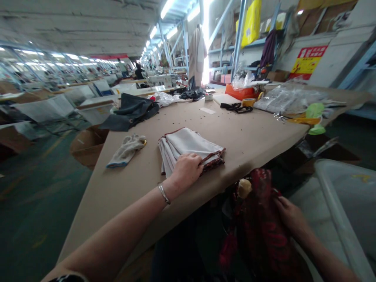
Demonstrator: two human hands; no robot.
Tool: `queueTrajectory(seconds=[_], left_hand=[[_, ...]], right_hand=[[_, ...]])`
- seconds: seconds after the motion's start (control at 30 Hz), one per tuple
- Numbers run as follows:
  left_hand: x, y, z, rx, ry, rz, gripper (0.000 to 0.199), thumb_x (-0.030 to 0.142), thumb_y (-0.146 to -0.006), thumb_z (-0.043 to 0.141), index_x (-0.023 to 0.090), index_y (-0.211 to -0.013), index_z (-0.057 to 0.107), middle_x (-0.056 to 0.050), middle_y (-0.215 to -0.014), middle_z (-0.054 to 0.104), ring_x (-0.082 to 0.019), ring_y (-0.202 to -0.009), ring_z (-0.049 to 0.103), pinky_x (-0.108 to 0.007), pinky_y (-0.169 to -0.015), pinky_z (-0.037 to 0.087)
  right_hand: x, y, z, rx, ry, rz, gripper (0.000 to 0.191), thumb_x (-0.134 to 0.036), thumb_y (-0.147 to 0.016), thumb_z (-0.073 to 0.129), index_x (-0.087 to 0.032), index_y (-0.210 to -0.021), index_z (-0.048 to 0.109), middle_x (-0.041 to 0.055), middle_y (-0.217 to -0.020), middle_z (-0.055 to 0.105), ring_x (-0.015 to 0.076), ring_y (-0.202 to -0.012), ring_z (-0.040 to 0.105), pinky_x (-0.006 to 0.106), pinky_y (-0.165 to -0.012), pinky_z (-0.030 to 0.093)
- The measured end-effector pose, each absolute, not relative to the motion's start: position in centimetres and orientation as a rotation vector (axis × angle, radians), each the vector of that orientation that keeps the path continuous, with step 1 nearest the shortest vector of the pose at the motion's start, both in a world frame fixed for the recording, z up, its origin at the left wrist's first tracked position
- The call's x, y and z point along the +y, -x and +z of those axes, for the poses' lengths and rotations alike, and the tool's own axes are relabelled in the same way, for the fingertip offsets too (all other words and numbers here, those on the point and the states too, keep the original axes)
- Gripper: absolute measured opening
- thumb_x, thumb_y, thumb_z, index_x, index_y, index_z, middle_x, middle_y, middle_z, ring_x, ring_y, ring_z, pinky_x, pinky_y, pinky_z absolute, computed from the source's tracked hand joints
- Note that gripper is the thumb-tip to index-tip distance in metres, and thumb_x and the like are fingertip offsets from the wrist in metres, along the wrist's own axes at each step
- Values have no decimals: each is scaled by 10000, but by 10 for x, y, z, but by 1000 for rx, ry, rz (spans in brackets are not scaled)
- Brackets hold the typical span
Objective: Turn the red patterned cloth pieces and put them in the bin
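A stack of folded whitish cloth pieces [190, 143] with dark red-brown edging lies near the front edge of the table. My left hand [186, 172] lies over its near side, fingers bent together on the cloth and thumb hidden. Below the table edge, at the right, my right hand [289, 215] grips the side of a dark red, shiny patterned cloth item [261, 223]. A round tan piece [244, 188] shows at its upper left, and something pink and blurred hangs below. Left of the stack rests a grey knitted work glove [127, 150].
Dark fabric [132, 111] lies at the table's [141, 196] far left corner. An orange container [241, 92], yellow tape roll [248, 102], black straps and plastic bags [289, 96] sit farther back. A pale plastic bin [331, 196] stands right; a cardboard box [88, 145] is left.
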State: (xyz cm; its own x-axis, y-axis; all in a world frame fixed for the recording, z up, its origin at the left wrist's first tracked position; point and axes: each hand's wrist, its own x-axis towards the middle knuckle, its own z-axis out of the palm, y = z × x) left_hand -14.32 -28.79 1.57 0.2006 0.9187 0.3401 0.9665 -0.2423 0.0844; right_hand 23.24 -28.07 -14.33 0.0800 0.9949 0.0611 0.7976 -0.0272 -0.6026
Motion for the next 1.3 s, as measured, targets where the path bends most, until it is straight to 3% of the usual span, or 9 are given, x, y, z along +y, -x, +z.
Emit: queueTrajectory(seconds=[0.17, 0.23, 0.37, 0.53, 0.7, 0.83, 1.0, 1.13, 1.3], left_hand=[[-280, 138, 14, -1918, 2270, -374, 299, 204, -880, 425, 139, -782, 700, -105, -842, 694, -204, -795, 635, -322, -786, 480], [-276, 140, 16, -1987, 2264, -419, 297, 184, -858, 428, 142, -786, 714, -106, -854, 710, -201, -796, 642, -308, -776, 477], [-270, 144, 25, -2198, 2229, -581, 252, 157, -775, 485, 151, -782, 737, -81, -785, 732, -183, -748, 644, -269, -718, 468], [-274, 148, 43, -2221, 2139, -772, 226, 189, -772, 517, 150, -780, 740, -53, -684, 709, -164, -656, 625, -261, -675, 461], [-282, 149, 38, -2049, 2289, -582, 243, 301, -808, 558, 140, -818, 740, -115, -810, 716, -222, -744, 646, -328, -741, 482], [-280, 149, 25, -2026, 2313, -460, 282, 181, -818, 462, 134, -789, 739, -124, -814, 714, -208, -765, 647, -316, -749, 481], [-275, 152, 28, -2162, 2294, -701, 262, 149, -745, 485, 144, -784, 743, -80, -749, 718, -181, -713, 627, -285, -700, 469], [-281, 157, 38, -2141, 2235, -1000, 217, 145, -711, 499, 146, -710, 716, -41, -714, 685, -145, -663, 586, -252, -645, 440], [-298, 165, 47, -2070, 2170, -948, 178, 120, -696, 498, 161, -685, 671, -35, -736, 653, -145, -658, 563, -260, -638, 410]], right_hand=[[-285, -228, -172, -1669, 1856, 666, 510, -517, -749, 450, -164, -1074, 621, 129, -1126, 668, 287, -1045, 626, 425, -933, 471], [-278, -219, -138, -1635, 1738, 652, 510, -526, -783, 442, -164, -1100, 611, 118, -1095, 670, 265, -986, 640, 401, -887, 489], [-270, -170, -36, -1728, 1415, 583, 359, -475, -863, 465, -201, -1017, 639, 36, -795, 671, 185, -696, 625, 301, -655, 498], [-261, -76, 38, -2116, 770, 362, 192, -267, -911, 480, -201, -972, 649, 66, -1019, 663, 199, -995, 589, 341, -897, 460], [-246, -30, 35, -2225, 739, 387, 182, -186, -903, 488, -174, -928, 668, 81, -955, 670, 199, -945, 597, 332, -857, 464], [-247, -36, 21, -2221, 734, 416, 171, -201, -904, 503, -179, -899, 672, 72, -949, 673, 196, -959, 587, 331, -877, 449], [-239, -37, 23, -2293, 809, 440, 187, -204, -909, 503, -155, -911, 683, 77, -930, 680, 190, -906, 604, 316, -831, 452], [-226, -13, 37, -2408, 846, 273, 208, -235, -903, 528, -170, -1018, 688, 77, -1038, 669, 217, -1002, 563, 331, -873, 439], [-229, 22, 50, -2698, 775, -19, 207, -235, -902, 518, -217, -995, 702, 84, -1003, 666, 239, -1017, 568, 346, -863, 437]])
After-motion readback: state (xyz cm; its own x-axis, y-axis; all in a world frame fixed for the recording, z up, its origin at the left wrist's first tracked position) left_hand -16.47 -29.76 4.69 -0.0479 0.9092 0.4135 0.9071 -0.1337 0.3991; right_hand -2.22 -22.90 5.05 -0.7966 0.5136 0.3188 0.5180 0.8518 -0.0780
